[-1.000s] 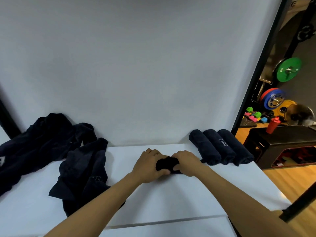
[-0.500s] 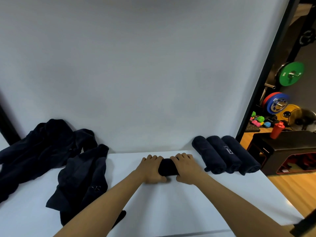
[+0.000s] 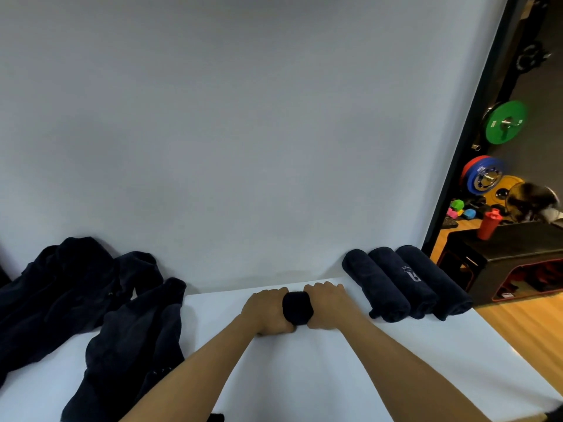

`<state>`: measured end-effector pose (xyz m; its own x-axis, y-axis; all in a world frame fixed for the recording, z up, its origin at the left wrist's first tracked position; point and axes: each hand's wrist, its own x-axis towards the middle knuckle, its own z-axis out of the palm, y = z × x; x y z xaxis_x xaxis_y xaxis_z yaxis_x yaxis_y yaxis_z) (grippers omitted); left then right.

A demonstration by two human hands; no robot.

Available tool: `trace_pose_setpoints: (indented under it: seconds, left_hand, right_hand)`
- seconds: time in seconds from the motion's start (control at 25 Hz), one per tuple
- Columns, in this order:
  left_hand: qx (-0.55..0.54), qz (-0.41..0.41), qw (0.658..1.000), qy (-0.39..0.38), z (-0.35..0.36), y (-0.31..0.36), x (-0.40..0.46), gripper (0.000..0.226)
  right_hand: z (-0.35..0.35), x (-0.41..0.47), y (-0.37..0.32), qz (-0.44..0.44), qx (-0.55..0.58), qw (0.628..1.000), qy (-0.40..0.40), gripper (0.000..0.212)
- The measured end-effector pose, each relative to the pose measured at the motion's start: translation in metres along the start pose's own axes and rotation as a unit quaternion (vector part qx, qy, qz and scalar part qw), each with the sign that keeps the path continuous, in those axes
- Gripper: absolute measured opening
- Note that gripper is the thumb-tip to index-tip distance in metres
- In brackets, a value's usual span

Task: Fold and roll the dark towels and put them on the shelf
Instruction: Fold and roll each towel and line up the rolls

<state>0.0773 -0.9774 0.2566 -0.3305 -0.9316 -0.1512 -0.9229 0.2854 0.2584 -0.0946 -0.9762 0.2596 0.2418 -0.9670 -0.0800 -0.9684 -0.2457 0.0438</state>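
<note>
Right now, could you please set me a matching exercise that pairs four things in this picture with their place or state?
Things:
1. rolled towel
2. three finished rolls
3. loose towels
4. red bottle

Places or states:
a. heaped unfolded at the left of the white surface
b. gripped between the left hand and the right hand
c. standing on the black box beyond the surface
d. lying side by side against the wall, at the right

Pairs: 1-b, 2-d, 3-a, 4-c

Coloured weight plates [image 3: 506, 122] hang right, red bottle [image 3: 488, 224] on black box [image 3: 518, 257]
</note>
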Motion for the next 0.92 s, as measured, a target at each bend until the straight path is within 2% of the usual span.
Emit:
trace_pose_setpoints:
  seconds: [0.2,0.36,0.48,0.64,0.72,0.8,0.92]
  left_hand:
    - [0.001,0.036,0.999,0.023,-0.003,-0.004,-0.002,0.053]
    - [0.057,0.118,0.991,0.031,-0.001,-0.007,-0.015,0.073]
    - [0.151,0.203,0.966,0.051,-0.005,0.001,-0.022,0.066]
    - [0.205,0.262,0.942,0.052,-0.019,0.034,-0.018,0.05]
    - [0.222,0.277,0.933,0.063,-0.024,0.053,-0.006,0.043]
    - [0.248,0.281,0.923,0.088,-0.03,0.069,0.01,0.045]
    - [0.251,0.249,0.928,0.113,-0.029,0.092,0.033,0.047]
  right_hand:
    - [-0.007,-0.009,-0.004,0.022,0.04,0.999,-0.005,0.046]
    - [-0.008,-0.044,-0.005,0.032,0.088,0.996,-0.001,0.058]
    - [-0.002,-0.077,0.007,0.008,0.117,0.993,0.002,0.063]
    - [0.001,-0.117,0.027,0.024,0.184,0.982,0.028,0.054]
    - [0.001,-0.13,0.033,0.052,0.184,0.979,0.077,0.056]
    - [0.002,-0.134,0.035,0.082,0.178,0.973,0.122,0.06]
    - [0.003,-0.131,0.041,0.11,0.138,0.972,0.155,0.06]
